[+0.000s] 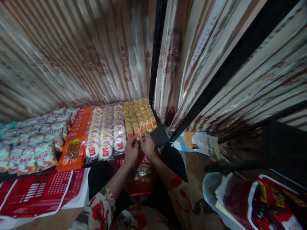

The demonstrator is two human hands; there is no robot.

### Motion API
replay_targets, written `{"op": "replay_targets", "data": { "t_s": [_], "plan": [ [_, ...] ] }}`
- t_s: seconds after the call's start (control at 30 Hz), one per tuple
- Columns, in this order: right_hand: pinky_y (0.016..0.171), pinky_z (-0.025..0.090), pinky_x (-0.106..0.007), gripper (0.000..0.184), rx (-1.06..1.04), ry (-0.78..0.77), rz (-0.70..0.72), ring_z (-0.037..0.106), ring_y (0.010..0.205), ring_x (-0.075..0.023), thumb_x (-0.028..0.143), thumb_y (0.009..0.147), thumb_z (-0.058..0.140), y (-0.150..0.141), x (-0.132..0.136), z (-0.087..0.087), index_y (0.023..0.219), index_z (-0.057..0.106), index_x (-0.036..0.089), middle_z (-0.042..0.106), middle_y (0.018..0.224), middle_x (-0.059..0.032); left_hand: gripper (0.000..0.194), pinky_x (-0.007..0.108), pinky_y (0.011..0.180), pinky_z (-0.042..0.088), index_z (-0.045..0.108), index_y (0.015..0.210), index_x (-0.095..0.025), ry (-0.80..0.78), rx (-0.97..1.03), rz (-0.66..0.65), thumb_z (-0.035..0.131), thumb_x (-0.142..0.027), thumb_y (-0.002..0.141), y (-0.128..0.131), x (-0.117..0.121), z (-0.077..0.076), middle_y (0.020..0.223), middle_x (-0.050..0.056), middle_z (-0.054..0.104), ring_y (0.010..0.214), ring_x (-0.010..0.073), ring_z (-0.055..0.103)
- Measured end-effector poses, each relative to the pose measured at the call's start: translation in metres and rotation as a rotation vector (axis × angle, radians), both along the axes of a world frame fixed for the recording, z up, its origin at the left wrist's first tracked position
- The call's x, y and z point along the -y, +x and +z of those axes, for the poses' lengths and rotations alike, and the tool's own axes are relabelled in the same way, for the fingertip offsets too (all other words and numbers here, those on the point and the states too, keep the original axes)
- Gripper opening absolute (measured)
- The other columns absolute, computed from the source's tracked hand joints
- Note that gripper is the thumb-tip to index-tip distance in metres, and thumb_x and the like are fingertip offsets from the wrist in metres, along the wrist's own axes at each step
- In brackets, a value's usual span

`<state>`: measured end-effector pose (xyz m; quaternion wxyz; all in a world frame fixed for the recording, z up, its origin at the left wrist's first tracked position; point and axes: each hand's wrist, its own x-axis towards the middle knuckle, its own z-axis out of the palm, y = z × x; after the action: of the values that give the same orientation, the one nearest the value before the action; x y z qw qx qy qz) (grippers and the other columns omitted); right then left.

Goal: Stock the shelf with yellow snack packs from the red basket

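Observation:
My left hand (131,151) and my right hand (147,144) meet at the front edge of a low black shelf (159,136), fingers pinched together on a small yellow snack packet (137,138). The packet sits at the near end of rows of yellow packets (138,115). Directly below my hands a red basket (142,174) on my lap holds more of these packets. Both sleeves are floral.
The shelf also carries white round-cake packs (106,133), orange packs (76,137) and pale bags (26,146). Red baskets (37,193) lie on the floor at left, another red basket (267,198) at right. Plastic-wrapped panels and black posts (157,44) stand behind.

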<state>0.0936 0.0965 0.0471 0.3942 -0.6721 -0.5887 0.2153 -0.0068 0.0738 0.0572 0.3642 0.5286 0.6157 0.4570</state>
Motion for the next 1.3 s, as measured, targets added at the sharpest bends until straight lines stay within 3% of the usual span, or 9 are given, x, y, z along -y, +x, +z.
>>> {"op": "replay_targets", "data": {
  "t_s": [0.17,0.43,0.77,0.9,1.3],
  "plan": [
    [0.072,0.048,-0.027,0.028,-0.032,0.042,0.003,0.058,0.069,-0.0126,0.020,0.080,0.048,-0.001,0.002,-0.001,0.107,0.055,0.018,0.059,0.097,-0.0052,0.035,0.041,0.099,0.044,0.062,0.100,-0.016,0.160,-0.225,0.015,0.046,-0.005,0.071,-0.003,0.005,-0.005,0.107,0.008,0.060,0.106,0.0201,0.055],
    [0.067,0.048,-0.027,0.035,0.002,0.069,-0.015,0.057,0.068,-0.0130,0.020,0.079,0.048,-0.005,0.002,0.000,0.114,0.048,0.016,0.056,0.092,-0.0045,0.041,0.040,0.100,0.043,0.058,0.111,-0.012,0.185,-0.433,0.001,0.042,-0.006,0.074,-0.006,0.005,-0.004,0.113,0.012,0.051,0.109,0.0218,0.051],
    [0.076,0.044,-0.030,0.035,0.041,0.029,0.016,0.057,0.078,-0.0179,0.029,0.081,0.049,-0.006,-0.001,-0.004,0.114,0.048,0.017,0.060,0.078,-0.0009,0.048,0.039,0.098,0.045,0.052,0.120,-0.013,0.171,-0.512,-0.056,0.043,-0.006,0.074,-0.005,0.004,-0.001,0.116,0.012,0.049,0.112,0.0223,0.050],
    [0.075,0.043,-0.030,0.035,0.051,-0.020,-0.008,0.057,0.079,-0.0187,0.036,0.081,0.051,-0.008,-0.001,0.001,0.110,0.049,0.018,0.061,0.078,-0.0010,0.051,0.039,0.096,0.046,0.049,0.125,-0.014,0.168,-0.539,-0.086,0.043,-0.006,0.074,-0.004,0.005,0.002,0.116,0.013,0.049,0.111,0.0226,0.050],
    [0.069,0.040,-0.028,0.022,0.063,-0.055,-0.046,0.057,0.077,-0.0189,0.035,0.083,0.051,-0.011,0.000,0.006,0.099,0.049,0.020,0.062,0.076,-0.0005,0.057,0.038,0.097,0.044,0.045,0.131,-0.011,0.163,-0.645,-0.134,0.044,-0.007,0.074,-0.004,0.007,-0.001,0.115,0.014,0.051,0.111,0.0238,0.048]
  ]
}}
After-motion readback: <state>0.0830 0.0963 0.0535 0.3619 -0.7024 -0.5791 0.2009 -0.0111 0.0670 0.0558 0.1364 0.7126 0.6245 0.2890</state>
